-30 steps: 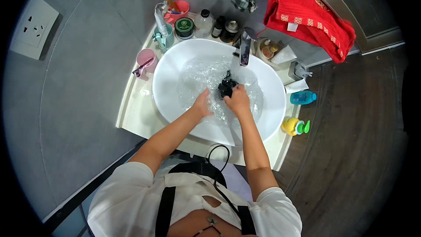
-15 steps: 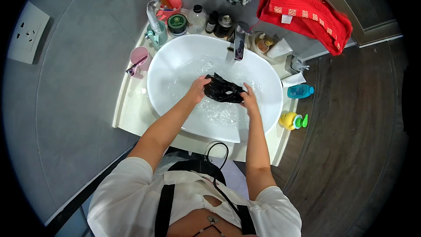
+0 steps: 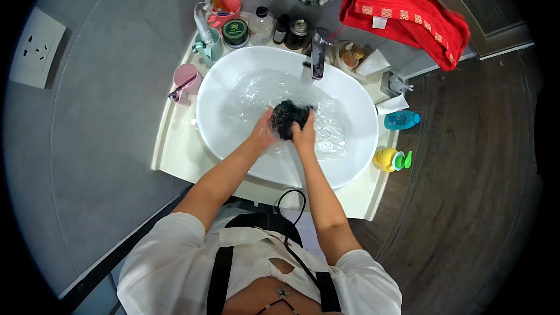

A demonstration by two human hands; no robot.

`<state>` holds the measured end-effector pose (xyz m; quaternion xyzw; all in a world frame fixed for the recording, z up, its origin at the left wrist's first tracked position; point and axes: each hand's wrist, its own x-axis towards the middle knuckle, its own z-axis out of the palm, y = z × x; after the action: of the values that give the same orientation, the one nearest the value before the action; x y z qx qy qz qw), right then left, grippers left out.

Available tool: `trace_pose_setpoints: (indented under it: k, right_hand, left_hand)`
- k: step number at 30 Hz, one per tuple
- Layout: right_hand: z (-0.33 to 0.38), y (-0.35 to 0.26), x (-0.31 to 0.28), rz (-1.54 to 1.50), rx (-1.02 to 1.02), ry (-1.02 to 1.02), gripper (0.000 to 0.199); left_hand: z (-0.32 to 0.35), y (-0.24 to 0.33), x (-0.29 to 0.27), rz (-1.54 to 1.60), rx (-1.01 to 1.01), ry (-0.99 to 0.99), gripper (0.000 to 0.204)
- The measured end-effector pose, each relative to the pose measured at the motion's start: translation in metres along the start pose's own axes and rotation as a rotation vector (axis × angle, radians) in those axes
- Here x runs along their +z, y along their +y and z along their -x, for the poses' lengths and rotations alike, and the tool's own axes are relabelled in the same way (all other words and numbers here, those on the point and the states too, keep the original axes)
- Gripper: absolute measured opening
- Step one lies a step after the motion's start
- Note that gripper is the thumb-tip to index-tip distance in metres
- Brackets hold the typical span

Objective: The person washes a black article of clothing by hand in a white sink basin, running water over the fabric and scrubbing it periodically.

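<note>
A bunched, wet black cloth [image 3: 286, 118] lies in the water of the white washbasin [image 3: 212, 105], below the faucet [image 3: 318, 53]. On its left side my left hand [image 3: 265, 129] is closed on its edge, the fingers partly hidden by splashing water. My right hand [image 3: 304, 134] grips the cloth from the right, thumb on top. Both hands are close together and wet. Ripples and bubbles surround the cloth, whose exact kind I cannot make out.
Cups, including a pink mug [image 3: 185, 74], a green-lidded jar [image 3: 235, 32] and bottles line the basin's back and left. A blue bottle [image 3: 401, 120] and a yellow pump bottle [image 3: 388, 160] stand at the right counter edge. A red towel [image 3: 402, 14] hangs above.
The black cloth was held stretched between my hands just above the water; now it is bunched up in the water. My right hand has moved left toward my left hand.
</note>
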<state>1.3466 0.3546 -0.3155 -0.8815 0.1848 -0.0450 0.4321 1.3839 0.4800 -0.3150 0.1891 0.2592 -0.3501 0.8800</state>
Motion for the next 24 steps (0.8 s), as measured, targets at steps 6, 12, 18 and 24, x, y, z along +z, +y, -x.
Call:
trace_pose_setpoints:
  k: [6, 12, 18, 24]
  right_hand:
    - [0.049, -0.094, -0.022, -0.292, -0.174, -0.222, 0.033]
    - [0.040, -0.090, -0.006, -0.126, -0.153, -0.142, 0.021]
    - [-0.014, -0.048, 0.003, 0.148, -0.034, 0.151, 0.030]
    - [-0.024, 0.016, -0.020, 0.198, -0.038, 0.064, 0.026]
  left_hand:
    - [-0.028, 0.008, -0.012, 0.088, 0.017, -0.145, 0.042]
    - [-0.079, 0.006, -0.078, 0.940, -0.345, -0.279, 0.017]
    - [-0.015, -0.022, 0.018, -0.143, 0.179, 0.200, 0.016]
    - [-0.015, -0.030, 0.010, -0.510, 0.332, 0.238, 0.017]
